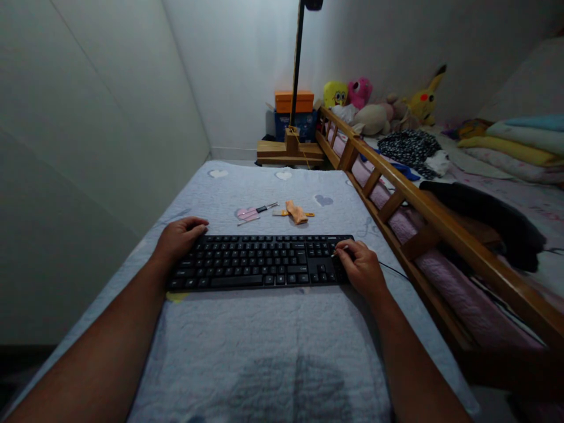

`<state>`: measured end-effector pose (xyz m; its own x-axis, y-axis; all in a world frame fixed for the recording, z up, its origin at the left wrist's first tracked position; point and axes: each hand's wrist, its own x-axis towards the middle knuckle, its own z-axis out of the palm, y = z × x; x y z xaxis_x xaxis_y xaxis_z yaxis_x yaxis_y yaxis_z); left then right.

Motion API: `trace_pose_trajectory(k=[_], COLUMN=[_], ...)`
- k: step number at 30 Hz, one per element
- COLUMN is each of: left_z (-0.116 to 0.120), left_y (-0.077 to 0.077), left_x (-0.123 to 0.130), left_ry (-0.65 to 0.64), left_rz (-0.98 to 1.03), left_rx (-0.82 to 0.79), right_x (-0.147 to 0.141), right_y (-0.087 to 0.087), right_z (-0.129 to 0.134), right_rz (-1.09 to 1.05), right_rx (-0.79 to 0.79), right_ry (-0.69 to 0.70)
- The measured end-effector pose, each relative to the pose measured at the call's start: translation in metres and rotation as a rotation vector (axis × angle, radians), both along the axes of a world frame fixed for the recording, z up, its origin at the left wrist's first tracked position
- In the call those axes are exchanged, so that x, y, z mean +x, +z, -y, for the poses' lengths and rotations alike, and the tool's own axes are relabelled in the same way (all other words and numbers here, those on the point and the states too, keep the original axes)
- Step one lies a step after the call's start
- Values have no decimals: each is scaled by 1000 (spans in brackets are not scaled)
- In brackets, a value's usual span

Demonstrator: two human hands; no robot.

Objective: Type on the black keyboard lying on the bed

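A black keyboard (247, 258) lies flat across the cloth-covered table. My left hand (178, 238) is closed around its back left corner, fingers together along the far edge. Over the number pad at the right end, my right hand (359, 264) pinches a thin, white-tipped stick that looks like a cotton swab (334, 255), its tip close to the keys. Behind the keyboard rests another swab-like stick (249, 222), beside a slim metal tool with a dark grip (267, 208). A folded orange cloth (296, 212) lies across a brush with a yellow-orange handle (309, 215).
The keyboard cable (394, 269) runs right towards a wooden bed rail (396, 188). Past the rail are soft toys (374, 117), bedding and clothes. A wooden stand (291, 150) with a dark pole and an orange box (294, 101) sit beyond the table (264, 346).
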<state>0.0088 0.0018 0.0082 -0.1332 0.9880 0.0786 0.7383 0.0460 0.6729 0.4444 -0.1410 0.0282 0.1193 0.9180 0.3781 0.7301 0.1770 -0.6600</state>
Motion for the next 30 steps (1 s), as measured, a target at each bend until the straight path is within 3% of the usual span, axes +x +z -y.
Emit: trace_pose_trajectory(k=[14, 30], left_z=[2, 4], left_y=[5, 6], left_x=[3, 2], left_ry=[-11, -8], left_rz=[43, 42], left_rx=[7, 7], right_x=[-3, 3], right_y=[-3, 18], right_z=[-4, -21], right_rz=[16, 173], right_rx=[3, -147], right_ry=[-18, 100])
